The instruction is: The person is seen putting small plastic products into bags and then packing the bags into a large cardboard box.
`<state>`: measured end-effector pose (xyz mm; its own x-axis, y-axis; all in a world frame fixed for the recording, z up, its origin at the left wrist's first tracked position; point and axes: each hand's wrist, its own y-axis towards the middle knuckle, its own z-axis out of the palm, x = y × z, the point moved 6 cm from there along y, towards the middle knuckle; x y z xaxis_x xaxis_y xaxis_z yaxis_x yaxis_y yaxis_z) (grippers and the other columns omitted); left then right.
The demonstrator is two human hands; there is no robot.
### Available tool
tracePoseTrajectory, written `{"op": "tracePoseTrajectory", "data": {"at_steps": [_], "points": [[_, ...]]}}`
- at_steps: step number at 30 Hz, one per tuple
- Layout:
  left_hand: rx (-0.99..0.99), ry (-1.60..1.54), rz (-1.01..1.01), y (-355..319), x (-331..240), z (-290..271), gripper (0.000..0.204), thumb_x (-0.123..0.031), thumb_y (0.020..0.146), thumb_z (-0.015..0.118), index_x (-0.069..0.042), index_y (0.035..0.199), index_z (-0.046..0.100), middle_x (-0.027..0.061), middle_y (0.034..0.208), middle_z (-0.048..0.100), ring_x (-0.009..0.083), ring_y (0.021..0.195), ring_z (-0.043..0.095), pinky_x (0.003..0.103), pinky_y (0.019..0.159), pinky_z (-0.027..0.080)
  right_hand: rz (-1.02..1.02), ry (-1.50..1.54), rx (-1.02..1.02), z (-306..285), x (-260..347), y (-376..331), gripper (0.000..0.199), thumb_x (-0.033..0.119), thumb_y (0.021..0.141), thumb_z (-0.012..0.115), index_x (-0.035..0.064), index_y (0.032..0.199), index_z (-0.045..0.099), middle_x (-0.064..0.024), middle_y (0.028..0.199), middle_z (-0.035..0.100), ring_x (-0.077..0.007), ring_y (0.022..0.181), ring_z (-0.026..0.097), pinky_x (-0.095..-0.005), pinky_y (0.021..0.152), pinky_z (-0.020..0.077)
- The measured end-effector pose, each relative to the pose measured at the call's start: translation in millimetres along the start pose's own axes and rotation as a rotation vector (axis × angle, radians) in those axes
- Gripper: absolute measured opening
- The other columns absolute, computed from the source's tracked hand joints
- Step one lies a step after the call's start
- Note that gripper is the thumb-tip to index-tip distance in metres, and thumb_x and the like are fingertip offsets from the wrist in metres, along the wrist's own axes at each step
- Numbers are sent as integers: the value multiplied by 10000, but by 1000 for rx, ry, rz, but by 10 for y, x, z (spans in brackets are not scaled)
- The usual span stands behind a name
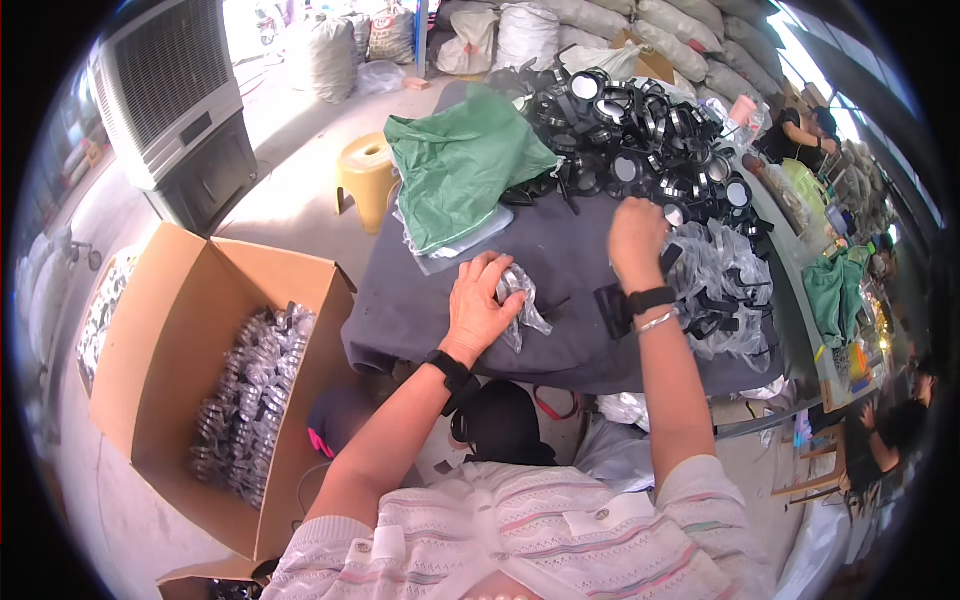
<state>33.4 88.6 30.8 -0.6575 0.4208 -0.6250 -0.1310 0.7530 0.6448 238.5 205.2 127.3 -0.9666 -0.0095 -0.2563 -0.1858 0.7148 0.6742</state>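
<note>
On the dark grey cloth of the table point(565, 265), my left hand point(480, 302) presses around a crinkled clear plastic bag point(523, 318) with something shiny inside, its thumb over the bag. My right hand point(636, 240) is closed at the near edge of a pile of black pieces with round silver faces point(625, 170); its fingertips are hidden, so what they hold cannot be seen. Beside the right wrist lies a heap of similar pieces in clear bags point(722, 290). A green cloth or sack point(460, 165) covers the table's far left corner.
Left of the table stands an open cardboard box point(165, 350) with many bagged pieces inside. Behind it are a yellow stool point(365, 180) and a tall air cooler point(170, 110). Stuffed sacks point(530, 35) line the back. Other people point(800, 135) sit at benches on the right.
</note>
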Motion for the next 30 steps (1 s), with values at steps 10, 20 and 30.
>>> {"op": "tracePoseTrajectory", "data": {"at_steps": [10,20,30], "points": [[-1,-34,13,11,12,0,496,-174,677,744,-80,1139,592,107,1171,562,322,1032,526,403,878,466,120,-102,511,679,-652,-14,269,198,857,519,95,999,723,-153,1022,700,-362,992,660,-606,820,462],[0,-32,0,-30,38,51,507,-229,686,746,-115,1157,597,64,1204,549,297,1076,511,411,890,456,100,-117,308,430,-779,25,231,188,868,488,128,912,707,-94,925,708,-287,852,676,-529,773,427],[4,-80,-23,-22,75,-15,508,-219,680,740,-114,1157,602,57,1218,553,297,1092,508,408,910,449,-176,1166,487,79,92,-349,89,70,823,578,-11,805,545,-34,680,526,-108,651,483,-267,616,426]]}}
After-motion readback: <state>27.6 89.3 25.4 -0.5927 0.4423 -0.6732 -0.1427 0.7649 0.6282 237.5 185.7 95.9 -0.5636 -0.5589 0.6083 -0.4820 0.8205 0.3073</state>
